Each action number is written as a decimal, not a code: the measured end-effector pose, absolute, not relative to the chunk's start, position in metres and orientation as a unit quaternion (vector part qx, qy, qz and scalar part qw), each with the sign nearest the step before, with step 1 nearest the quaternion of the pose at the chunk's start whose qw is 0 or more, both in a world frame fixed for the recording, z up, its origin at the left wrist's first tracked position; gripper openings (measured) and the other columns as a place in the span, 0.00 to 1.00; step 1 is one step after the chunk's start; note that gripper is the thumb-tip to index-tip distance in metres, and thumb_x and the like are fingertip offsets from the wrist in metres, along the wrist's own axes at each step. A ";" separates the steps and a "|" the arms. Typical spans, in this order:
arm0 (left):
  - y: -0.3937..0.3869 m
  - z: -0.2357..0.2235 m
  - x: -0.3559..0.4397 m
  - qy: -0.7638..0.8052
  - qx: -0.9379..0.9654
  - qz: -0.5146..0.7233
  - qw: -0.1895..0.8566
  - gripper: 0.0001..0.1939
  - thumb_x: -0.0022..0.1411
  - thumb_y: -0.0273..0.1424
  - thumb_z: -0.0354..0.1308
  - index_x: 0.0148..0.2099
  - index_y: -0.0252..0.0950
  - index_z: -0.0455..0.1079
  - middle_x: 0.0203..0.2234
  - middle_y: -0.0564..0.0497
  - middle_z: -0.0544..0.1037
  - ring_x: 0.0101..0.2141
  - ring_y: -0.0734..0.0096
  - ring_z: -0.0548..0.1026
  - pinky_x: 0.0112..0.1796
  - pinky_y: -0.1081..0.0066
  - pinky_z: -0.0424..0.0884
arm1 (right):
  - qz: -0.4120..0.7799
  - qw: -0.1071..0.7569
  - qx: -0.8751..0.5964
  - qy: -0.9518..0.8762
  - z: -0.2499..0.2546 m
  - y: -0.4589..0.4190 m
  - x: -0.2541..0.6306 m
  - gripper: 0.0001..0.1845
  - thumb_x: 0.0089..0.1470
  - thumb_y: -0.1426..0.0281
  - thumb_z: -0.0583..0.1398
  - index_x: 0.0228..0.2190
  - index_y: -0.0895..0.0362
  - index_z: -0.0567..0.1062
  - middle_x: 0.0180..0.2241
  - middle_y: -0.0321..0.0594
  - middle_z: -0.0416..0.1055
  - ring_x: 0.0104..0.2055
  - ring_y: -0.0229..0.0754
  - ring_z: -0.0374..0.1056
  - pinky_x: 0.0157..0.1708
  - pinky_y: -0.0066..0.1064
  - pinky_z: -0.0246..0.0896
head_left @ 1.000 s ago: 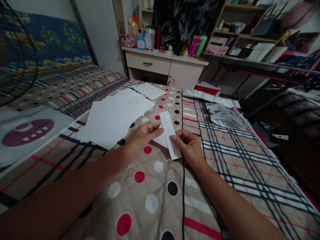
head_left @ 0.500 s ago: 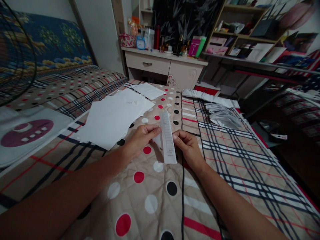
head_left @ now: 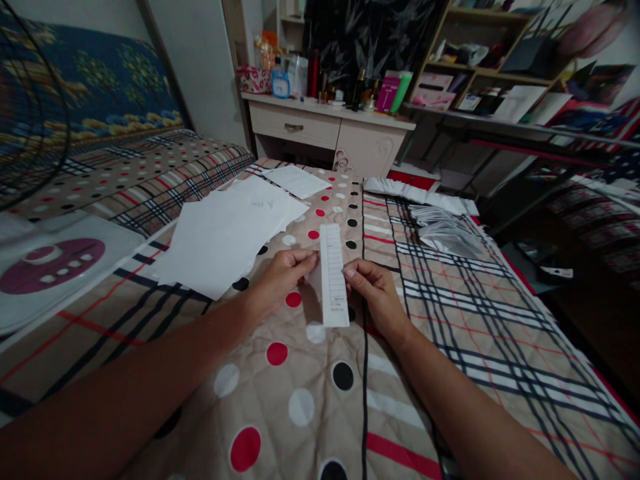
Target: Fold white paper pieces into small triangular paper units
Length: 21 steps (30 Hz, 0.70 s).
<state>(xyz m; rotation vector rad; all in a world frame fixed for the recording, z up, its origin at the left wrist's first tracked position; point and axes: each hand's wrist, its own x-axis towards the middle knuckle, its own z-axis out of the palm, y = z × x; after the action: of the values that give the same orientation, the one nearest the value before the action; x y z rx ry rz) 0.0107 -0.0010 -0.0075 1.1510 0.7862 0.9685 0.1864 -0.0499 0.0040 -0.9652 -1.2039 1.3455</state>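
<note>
Between my two hands is a folded sheet of paper [head_left: 333, 277], a narrow white strip with printed ruled lines facing up. My left hand [head_left: 293, 270] pinches it at the left side, thumb on top, where a flap of the paper shows. The right edge of the strip is pinched between the thumb and fingers of my right hand [head_left: 373, 283]. Just beyond my left hand lies a loose stack of white paper sheets [head_left: 225, 233] on the patterned bedspread [head_left: 320, 400].
Farther off lies another sheet of paper [head_left: 299, 181]. At the right are a pile of folded paper strips [head_left: 445, 233] and a long white bundle [head_left: 420, 193]. A plastic bag with a purple print [head_left: 55, 267] lies at the left. A cluttered dresser [head_left: 295, 127] stands behind the bed.
The folded paper has turned from slanting to nearly upright in view, its lower end swinging left. My right fingers have shifted from over the strip to its right edge.
</note>
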 end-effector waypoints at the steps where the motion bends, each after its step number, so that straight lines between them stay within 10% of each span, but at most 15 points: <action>1: -0.001 -0.007 0.011 0.348 0.509 0.427 0.661 0.16 0.54 0.43 0.65 0.34 0.33 0.79 0.24 0.48 0.77 0.24 0.71 0.73 0.25 0.74 0.66 | 0.564 0.520 -0.401 -0.501 0.004 -0.050 0.187 0.15 0.52 0.59 0.64 0.24 0.57 0.72 0.20 0.32 0.65 0.23 0.34 0.60 0.24 0.25 0.56; 14: 0.000 -0.011 0.012 0.380 0.529 0.433 0.623 0.17 0.54 0.40 0.64 0.41 0.34 0.78 0.31 0.48 0.80 0.27 0.72 0.73 0.26 0.74 0.66 | 0.473 0.492 -0.487 -0.545 0.002 -0.047 0.190 0.16 0.54 0.59 0.61 0.25 0.59 0.75 0.21 0.34 0.64 0.23 0.34 0.57 0.22 0.26 0.51; 21: -0.010 0.004 0.015 0.409 0.630 0.520 0.407 0.11 0.57 0.37 0.62 0.30 0.34 0.69 0.24 0.54 0.72 0.27 0.74 0.69 0.31 0.74 0.66 | 0.245 0.574 -0.564 -0.541 0.001 -0.046 0.192 0.12 0.54 0.65 0.61 0.23 0.58 0.73 0.20 0.33 0.66 0.23 0.34 0.58 0.22 0.25 0.53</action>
<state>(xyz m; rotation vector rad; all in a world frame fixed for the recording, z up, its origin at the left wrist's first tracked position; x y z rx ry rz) 0.0146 -0.0100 0.0037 1.5898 1.0302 1.3108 0.1925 -0.0463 0.0006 -1.3222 -1.2684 0.5733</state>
